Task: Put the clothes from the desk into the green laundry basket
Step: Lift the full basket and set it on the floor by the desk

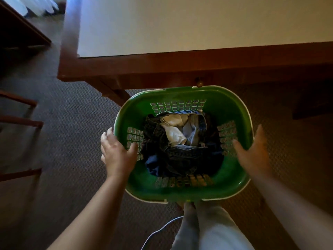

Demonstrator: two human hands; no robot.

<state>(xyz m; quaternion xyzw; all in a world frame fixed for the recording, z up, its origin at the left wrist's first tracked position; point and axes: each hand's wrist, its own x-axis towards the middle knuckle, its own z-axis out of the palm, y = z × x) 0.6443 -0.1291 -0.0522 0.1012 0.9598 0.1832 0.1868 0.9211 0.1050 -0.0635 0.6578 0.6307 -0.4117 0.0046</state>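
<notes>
Carpet [68, 141]: dark, patterned, covering the floor across the lower view.

Surface [198, 24]: pale top with a reddish-brown wooden edge, filling the upper part of the view; a small round drawer knob [199, 83] sits on its front, just above the basket's far rim.

Green laundry basket [232, 184]: oval, with slotted side panels and a pale outer rim, standing on the carpet just in front of the surface.

Clothes [182, 145]: heaped inside the basket; dark denim and navy fabric below, a lighter blue piece and a white piece on top.

Left hand [117, 152]: on the basket's left rim, thumb hooked inside against the slotted panel, fingers wrapped over the outer edge, gripping it.

Right hand [252, 150]: at the basket's right rim, fingers spread wide and blurred; whether it touches the rim cannot be told.

Thin white cord [158, 230]: trailing over the carpet near the person's pale trouser leg [212, 230].
</notes>
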